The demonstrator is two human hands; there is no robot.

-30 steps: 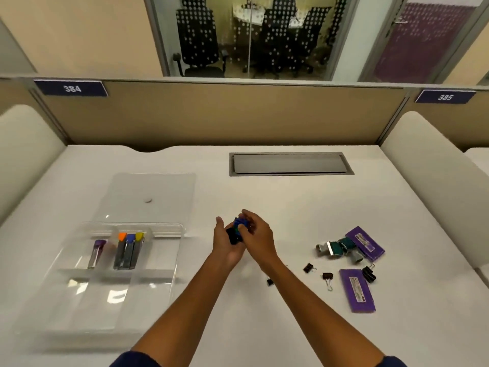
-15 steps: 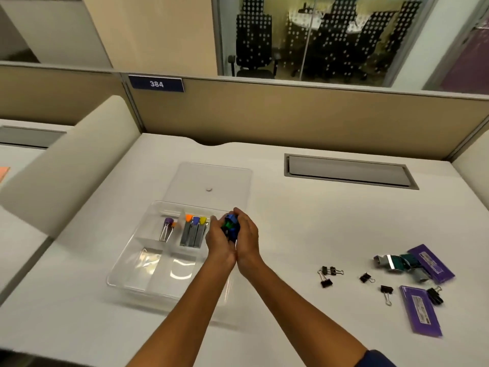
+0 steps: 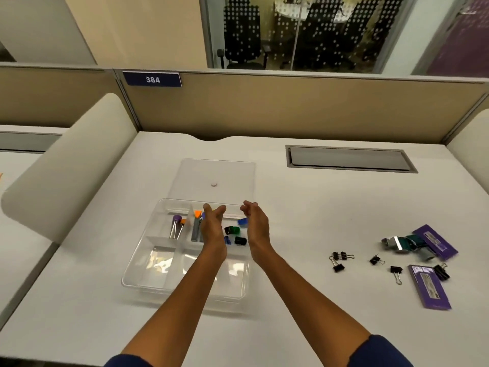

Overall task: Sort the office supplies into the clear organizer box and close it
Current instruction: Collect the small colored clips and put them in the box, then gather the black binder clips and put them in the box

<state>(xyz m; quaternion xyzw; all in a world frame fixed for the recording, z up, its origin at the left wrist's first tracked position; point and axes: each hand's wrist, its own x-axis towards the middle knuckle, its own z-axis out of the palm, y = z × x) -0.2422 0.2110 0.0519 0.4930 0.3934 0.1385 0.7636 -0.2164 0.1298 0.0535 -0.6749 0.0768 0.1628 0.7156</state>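
Head view: left hand (image 3: 211, 226) and right hand (image 3: 255, 225) spread, empty, above clear organizer box (image 3: 148, 276).

office | numbered cubicle partition (image 3: 264, 109) | glass-walled meeting room (image 3: 304, 30) behind

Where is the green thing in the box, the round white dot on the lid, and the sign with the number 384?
green clip (image 3: 234, 230), head view, on its green body.
round white dot (image 3: 214, 184), head view, on its middle.
384 sign (image 3: 152, 80), head view, on the white digits.
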